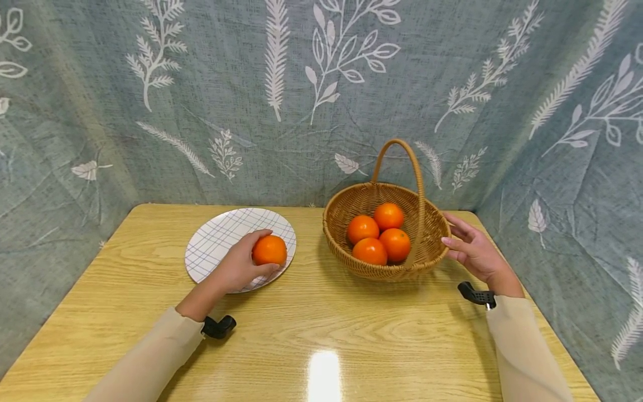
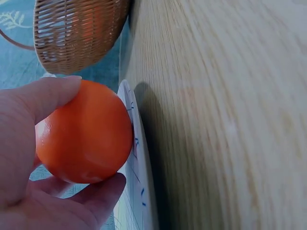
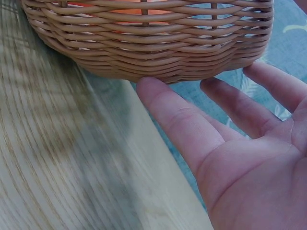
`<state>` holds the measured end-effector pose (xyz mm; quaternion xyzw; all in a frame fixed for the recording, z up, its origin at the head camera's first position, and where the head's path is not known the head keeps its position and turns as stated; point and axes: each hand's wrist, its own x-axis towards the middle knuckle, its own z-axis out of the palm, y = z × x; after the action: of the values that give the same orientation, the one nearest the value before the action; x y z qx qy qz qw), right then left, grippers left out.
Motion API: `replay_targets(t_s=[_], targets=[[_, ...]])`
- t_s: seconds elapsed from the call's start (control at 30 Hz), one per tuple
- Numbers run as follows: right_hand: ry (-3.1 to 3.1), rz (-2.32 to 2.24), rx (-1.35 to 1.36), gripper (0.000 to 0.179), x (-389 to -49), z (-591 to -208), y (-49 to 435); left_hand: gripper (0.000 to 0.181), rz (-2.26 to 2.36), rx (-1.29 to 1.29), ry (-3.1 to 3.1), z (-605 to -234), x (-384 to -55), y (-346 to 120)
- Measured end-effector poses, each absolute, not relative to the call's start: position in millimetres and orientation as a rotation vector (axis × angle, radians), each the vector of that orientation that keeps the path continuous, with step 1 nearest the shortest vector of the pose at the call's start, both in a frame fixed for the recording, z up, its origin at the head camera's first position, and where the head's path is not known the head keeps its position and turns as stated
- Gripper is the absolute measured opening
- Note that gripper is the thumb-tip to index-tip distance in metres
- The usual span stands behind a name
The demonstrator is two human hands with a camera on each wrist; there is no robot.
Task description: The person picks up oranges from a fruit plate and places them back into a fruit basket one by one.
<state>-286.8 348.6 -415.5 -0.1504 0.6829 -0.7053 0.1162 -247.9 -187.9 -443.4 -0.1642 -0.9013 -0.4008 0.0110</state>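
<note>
My left hand (image 1: 240, 265) grips an orange (image 1: 270, 250) over the right part of a white plate (image 1: 216, 234) with a blue grid pattern. In the left wrist view, thumb and fingers curve round the orange (image 2: 91, 132), which sits right against the plate (image 2: 139, 167); whether it bears on the plate is hard to tell. On the right stands a wicker basket (image 1: 341, 254) with a tall handle and several oranges (image 1: 370, 251) inside. My right hand (image 1: 474, 248) is at the basket's right side, its fairly straight fingertips touching the woven wall (image 3: 168, 52).
Everything stands on a light wooden table (image 1: 281, 335), plate and basket near its back edge. A blue-grey curtain (image 1: 226, 84) with white leaf prints encloses the back and sides. The arched handle (image 1: 419, 190) rises above the basket's rim.
</note>
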Motion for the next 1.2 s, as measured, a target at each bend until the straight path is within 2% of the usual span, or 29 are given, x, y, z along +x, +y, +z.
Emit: replay_targets(t_s=[0.33,0.87,1.2], targets=[[1.989,-2.062,-0.447,0.07,-288,-415,349,0.08,-1.36,-0.496,-2.807,-426,-256,-180],[1.975,-2.068,-0.454,0.071,-287,-412,348,0.077,-1.333,-0.642,-2.716,-357,-283,-136],[1.936,-2.091,-0.461,0.072,-287,-413,348,0.073,-1.267,-0.753,-2.652,-342,-298,-101]])
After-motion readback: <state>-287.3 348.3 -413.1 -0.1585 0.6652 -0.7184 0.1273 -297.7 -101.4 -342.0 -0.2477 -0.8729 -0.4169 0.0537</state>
